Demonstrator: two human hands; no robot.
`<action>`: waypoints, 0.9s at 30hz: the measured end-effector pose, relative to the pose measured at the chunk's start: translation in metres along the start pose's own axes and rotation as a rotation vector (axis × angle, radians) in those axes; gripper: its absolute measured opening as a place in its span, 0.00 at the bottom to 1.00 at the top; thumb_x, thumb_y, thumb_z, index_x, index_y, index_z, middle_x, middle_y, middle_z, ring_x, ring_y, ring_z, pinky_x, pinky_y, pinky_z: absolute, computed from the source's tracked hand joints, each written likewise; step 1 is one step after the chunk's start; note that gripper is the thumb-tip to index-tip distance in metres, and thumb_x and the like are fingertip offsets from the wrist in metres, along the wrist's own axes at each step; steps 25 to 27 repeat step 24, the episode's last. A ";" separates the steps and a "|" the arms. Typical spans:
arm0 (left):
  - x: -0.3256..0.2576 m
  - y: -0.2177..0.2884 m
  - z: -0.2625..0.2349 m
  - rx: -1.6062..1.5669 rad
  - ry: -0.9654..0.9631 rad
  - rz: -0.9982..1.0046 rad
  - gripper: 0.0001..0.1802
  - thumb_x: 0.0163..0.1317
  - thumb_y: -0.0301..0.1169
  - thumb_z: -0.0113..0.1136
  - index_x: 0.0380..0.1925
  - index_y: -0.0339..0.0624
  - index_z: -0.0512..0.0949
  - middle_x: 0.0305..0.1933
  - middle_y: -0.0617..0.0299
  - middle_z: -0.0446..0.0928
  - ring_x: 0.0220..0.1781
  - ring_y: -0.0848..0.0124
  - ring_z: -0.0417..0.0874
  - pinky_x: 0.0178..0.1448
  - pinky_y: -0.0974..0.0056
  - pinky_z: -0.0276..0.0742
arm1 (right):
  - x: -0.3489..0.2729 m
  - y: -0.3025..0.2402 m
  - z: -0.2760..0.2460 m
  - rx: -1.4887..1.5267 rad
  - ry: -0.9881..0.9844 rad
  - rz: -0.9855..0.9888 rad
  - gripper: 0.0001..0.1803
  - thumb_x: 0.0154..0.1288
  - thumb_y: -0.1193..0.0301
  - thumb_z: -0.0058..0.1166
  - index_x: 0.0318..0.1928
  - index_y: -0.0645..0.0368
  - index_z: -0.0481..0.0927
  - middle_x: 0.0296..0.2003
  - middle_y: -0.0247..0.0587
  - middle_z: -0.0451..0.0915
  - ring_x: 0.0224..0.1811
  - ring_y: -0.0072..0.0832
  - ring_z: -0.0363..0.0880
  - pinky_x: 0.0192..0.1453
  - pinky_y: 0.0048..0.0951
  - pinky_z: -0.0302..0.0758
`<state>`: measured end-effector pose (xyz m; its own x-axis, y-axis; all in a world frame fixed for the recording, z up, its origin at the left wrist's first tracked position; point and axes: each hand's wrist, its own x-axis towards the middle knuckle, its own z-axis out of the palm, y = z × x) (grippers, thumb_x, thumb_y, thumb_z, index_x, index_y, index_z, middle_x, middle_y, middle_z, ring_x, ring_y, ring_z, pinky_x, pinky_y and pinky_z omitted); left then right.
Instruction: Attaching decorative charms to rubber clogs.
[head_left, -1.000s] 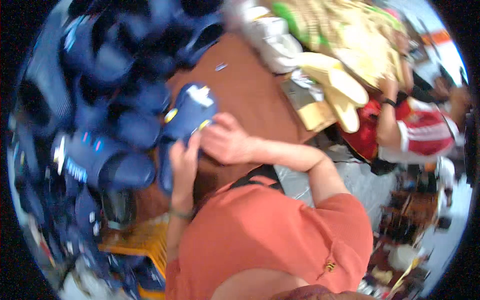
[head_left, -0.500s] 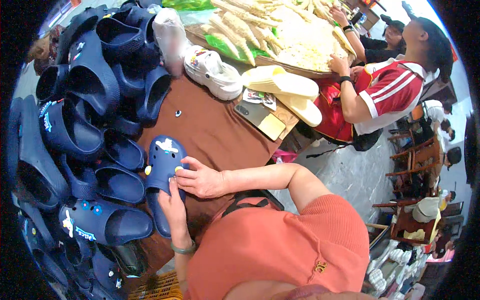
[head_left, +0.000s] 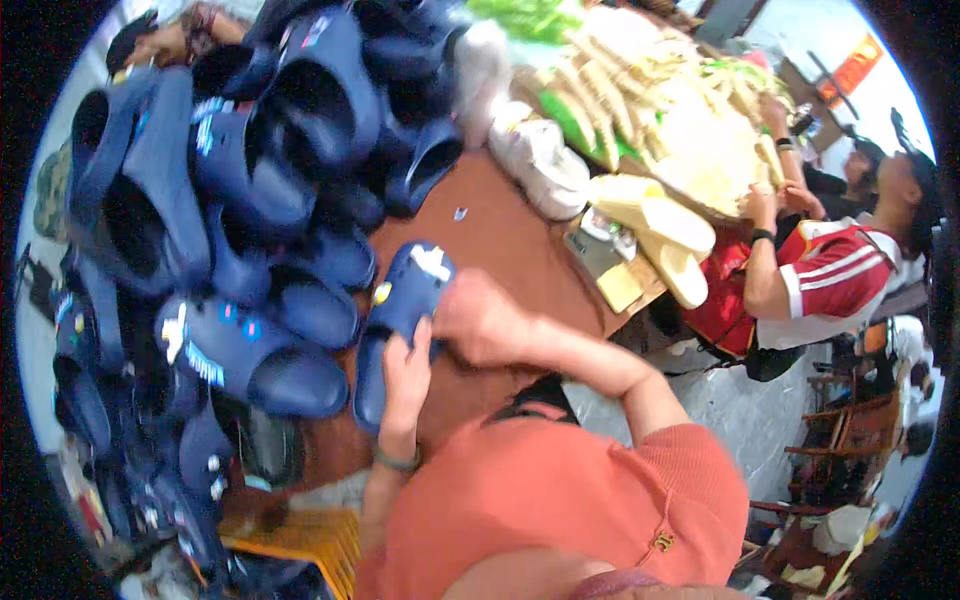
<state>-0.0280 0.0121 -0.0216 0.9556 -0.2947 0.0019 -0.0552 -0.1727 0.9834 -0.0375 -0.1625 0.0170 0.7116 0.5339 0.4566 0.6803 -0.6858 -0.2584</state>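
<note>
A navy clog (head_left: 402,290) lies on the brown cloth in front of me, with a white figure charm at its toe and a yellow charm on its side. My left hand (head_left: 407,375) is closed on the clog's edge near the opening. Beside the clog's upper right side is my right hand (head_left: 485,318), its fingers bent but smeared by motion; whether anything is in them does not show. A small loose charm (head_left: 460,213) rests on the cloth beyond the toe. To the left lies another navy clog (head_left: 240,350) with several charms on it.
Navy clogs (head_left: 320,110) are heaped along the left. White clogs (head_left: 540,165), cream slippers (head_left: 660,225) and a phone (head_left: 597,255) sit to the right on the brown cloth (head_left: 500,235). Beyond, a person in red and white (head_left: 830,270) works at a tray of pale pieces (head_left: 695,150).
My right hand has come off the clog's upper and moved to its right. My left hand still holds the clog. The whole view has swung, shifting the scene rightward.
</note>
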 end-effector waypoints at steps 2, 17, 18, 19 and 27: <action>-0.006 0.010 -0.004 -0.084 -0.049 -0.068 0.15 0.64 0.36 0.56 0.37 0.31 0.79 0.31 0.61 0.81 0.36 0.77 0.77 0.44 0.67 0.72 | -0.001 0.032 -0.003 -0.033 0.362 0.165 0.03 0.49 0.76 0.51 0.27 0.56 0.77 0.25 0.43 0.75 0.30 0.42 0.75 0.35 0.41 0.72; -0.016 -0.006 -0.020 0.206 -0.183 0.148 0.10 0.60 0.28 0.60 0.33 0.28 0.80 0.31 0.64 0.81 0.34 0.75 0.79 0.39 0.65 0.74 | -0.003 0.160 0.046 -0.311 0.156 0.451 0.11 0.55 0.65 0.58 0.37 0.54 0.84 0.34 0.43 0.82 0.41 0.39 0.79 0.49 0.38 0.75; -0.013 0.006 -0.020 0.026 -0.235 -0.083 0.11 0.62 0.28 0.58 0.37 0.27 0.78 0.41 0.57 0.81 0.35 0.74 0.78 0.39 0.66 0.74 | 0.000 0.155 0.044 -0.274 0.179 0.462 0.10 0.53 0.65 0.58 0.35 0.55 0.84 0.33 0.42 0.82 0.39 0.39 0.78 0.47 0.39 0.75; -0.015 0.020 -0.015 0.037 -0.208 -0.101 0.12 0.63 0.28 0.57 0.39 0.26 0.78 0.41 0.56 0.81 0.35 0.73 0.78 0.40 0.66 0.74 | -0.004 0.167 0.063 -0.224 0.229 0.522 0.09 0.52 0.65 0.59 0.33 0.55 0.83 0.33 0.43 0.81 0.39 0.40 0.78 0.47 0.41 0.74; -0.012 0.002 0.000 -0.090 -0.110 -0.035 0.15 0.64 0.27 0.53 0.47 0.28 0.77 0.40 0.54 0.81 0.41 0.69 0.79 0.49 0.65 0.74 | -0.012 0.174 0.058 -0.070 0.271 0.697 0.22 0.49 0.62 0.63 0.46 0.53 0.79 0.38 0.46 0.77 0.46 0.42 0.75 0.49 0.42 0.71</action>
